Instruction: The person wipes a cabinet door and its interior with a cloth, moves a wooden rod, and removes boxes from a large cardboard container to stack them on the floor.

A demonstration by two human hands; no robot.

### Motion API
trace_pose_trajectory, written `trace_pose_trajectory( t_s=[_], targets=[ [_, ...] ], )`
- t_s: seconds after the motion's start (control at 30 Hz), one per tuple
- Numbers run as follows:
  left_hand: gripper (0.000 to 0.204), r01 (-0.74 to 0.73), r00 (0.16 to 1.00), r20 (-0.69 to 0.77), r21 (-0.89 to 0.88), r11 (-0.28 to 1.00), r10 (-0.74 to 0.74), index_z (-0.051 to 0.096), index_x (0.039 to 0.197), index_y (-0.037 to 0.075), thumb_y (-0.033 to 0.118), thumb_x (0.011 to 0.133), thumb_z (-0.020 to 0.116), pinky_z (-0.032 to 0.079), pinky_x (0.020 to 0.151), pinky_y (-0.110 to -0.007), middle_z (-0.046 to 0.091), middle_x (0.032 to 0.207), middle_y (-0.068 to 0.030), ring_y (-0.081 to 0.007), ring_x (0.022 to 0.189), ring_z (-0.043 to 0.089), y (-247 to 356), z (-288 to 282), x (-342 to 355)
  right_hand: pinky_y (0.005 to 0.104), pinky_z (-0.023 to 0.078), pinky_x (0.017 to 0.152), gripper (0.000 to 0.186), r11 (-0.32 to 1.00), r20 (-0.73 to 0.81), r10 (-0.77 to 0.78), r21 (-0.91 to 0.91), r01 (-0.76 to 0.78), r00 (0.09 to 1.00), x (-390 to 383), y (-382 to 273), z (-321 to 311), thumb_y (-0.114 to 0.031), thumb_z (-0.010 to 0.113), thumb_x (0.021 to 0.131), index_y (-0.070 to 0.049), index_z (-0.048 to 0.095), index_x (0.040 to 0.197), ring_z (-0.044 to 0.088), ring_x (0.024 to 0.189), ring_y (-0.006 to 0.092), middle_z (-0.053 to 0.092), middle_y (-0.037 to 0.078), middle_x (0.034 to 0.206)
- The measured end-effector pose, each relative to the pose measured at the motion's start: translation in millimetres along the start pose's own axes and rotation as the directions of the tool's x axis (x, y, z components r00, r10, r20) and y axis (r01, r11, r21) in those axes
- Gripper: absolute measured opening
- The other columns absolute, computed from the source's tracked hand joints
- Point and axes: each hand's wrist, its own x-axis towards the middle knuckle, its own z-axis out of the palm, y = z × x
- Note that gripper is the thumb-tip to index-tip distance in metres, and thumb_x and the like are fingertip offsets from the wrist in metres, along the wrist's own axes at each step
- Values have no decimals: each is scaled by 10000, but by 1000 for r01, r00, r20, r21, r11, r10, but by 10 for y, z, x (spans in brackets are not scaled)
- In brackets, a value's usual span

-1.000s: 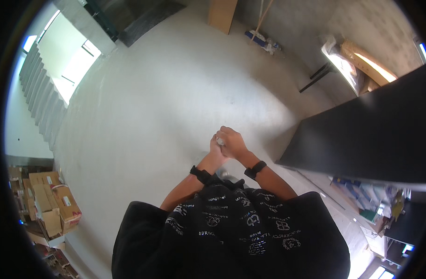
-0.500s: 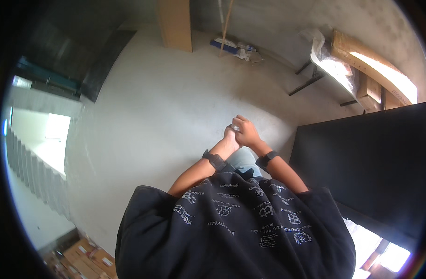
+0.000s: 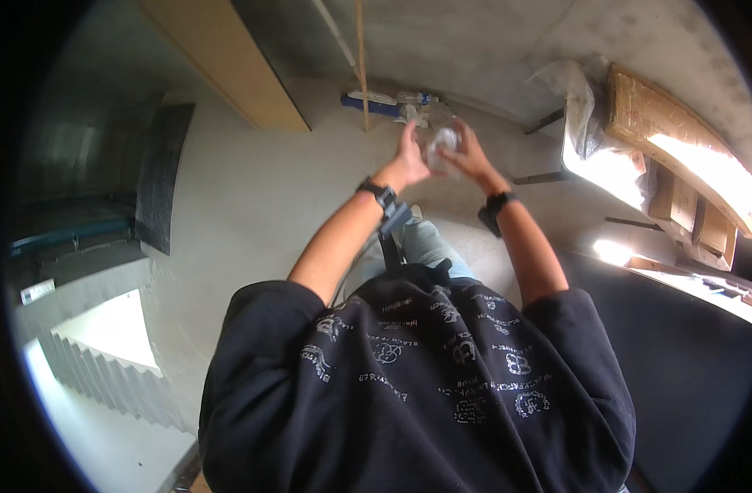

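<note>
A crumpled, whitish, see-through wad (image 3: 444, 143), plastic by its look, is between my two hands in front of me. My right hand (image 3: 473, 158) has its fingers closed around the wad's right side. On the other side my left hand (image 3: 409, 161) is open, thumb and fingers apart, its palm turned toward the wad. Motion blurs the wad, so I cannot tell whether the left hand touches it. Each wrist wears a black band with a small device.
Ahead by the wall lie a blue-and-white bundle (image 3: 374, 104) and two thin poles (image 3: 361, 70). A tall cardboard panel (image 3: 228, 62) stands to their left. At right, a table holds plastic sheeting (image 3: 585, 123) and cardboard boxes (image 3: 680, 135); a dark panel (image 3: 680, 353) is nearer.
My hands were clasped together lower down, with a bit of whitish material showing. They have moved forward and apart, the wad now showing between them. The view has shifted as well.
</note>
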Motion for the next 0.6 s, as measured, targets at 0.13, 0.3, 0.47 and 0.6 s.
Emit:
trace_pose_trajectory(
  t_s=[0.13, 0.3, 0.47, 0.6],
  targets=[
    [972, 49, 990, -136, 165, 985, -26, -50, 1505, 331, 723, 789, 478, 158, 980, -776, -20, 1591, -20, -390, 1438, 9, 1059, -46, 499, 403, 422, 975, 724, 968, -186, 179, -140, -206, 966, 902, -20, -271, -372, 714, 746, 10, 445, 1299, 518, 1156, 361, 520, 246, 1238],
    [953, 235, 966, -226, 556, 797, -127, 115, 1519, 184, 711, 807, 468, 194, 1002, -741, 39, 1587, -48, -389, 1430, 63, 1430, -401, 1260, 404, 463, 906, 547, 854, -229, 458, -155, -497, 859, 975, 393, -450, -357, 666, 777, -19, 547, 1190, 584, 1059, 365, 624, 205, 1128],
    [680, 304, 922, -228, 927, 219, -313, 448, 1307, 60, 571, 862, 500, 419, 905, -575, 482, 1300, -119, -304, 1179, 466, 1010, -604, 1821, 348, 516, 737, 377, 605, -187, 779, -29, -796, 599, 64, 860, -99, -306, 614, 820, -6, 639, 1046, 668, 779, 250, 684, 145, 914],
    [344, 52, 839, -172, 970, -238, -516, 590, 934, 68, 404, 882, 540, 518, 607, -378, 630, 845, -35, -165, 719, 613, 608, -469, 1714, 388, 490, 876, 376, 447, -190, 890, 183, -876, 414, -926, 704, 517, -307, 605, 783, -11, 685, 1001, 647, 970, 341, 679, 226, 967]
  ],
)
